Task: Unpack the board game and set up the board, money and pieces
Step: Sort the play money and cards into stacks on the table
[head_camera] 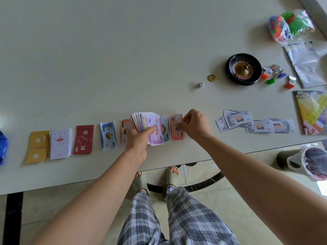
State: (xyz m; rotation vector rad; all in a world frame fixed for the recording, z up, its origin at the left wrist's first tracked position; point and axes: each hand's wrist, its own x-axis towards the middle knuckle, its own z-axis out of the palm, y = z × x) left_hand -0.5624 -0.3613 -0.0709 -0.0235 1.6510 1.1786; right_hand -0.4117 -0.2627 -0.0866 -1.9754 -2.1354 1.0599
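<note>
At the near edge of the table (106, 50) the left hand (139, 138) grips a fanned stack of notes (141, 122), thumb on the top purple one, while the right hand (194, 124) pinches a red note (176, 127) that lies flat just beside it, fingertips closed on its upper corner. The fan looks like the weak spot: it is spread wide and held from one side only, so a loosened thumb could spill mixed colours over the sorted piles below. The red note and the green note (165, 128) next to it sit very close, partly under the fan, and a careless drop could put a note on the wrong pile. To the left the orange pile (124, 129), the blue pile (108, 135) and three card decks – red (83, 139), white (60, 145), yellow (37, 146) – run along the edge, where a brushing forearm could push them to the floor. To the right the grey notes (254, 124) lie loose and overlapping, easy to scatter. The board (311, 112) lies folded at the far right edge – unfolding it there may sweep those notes. Further back stand the die (201, 84), the coin (211, 78), the roulette wheel (243, 68) and the pawns (276, 75), with the bag of pieces (290, 26) beyond; small ones could roll if the table is bumped.
</note>
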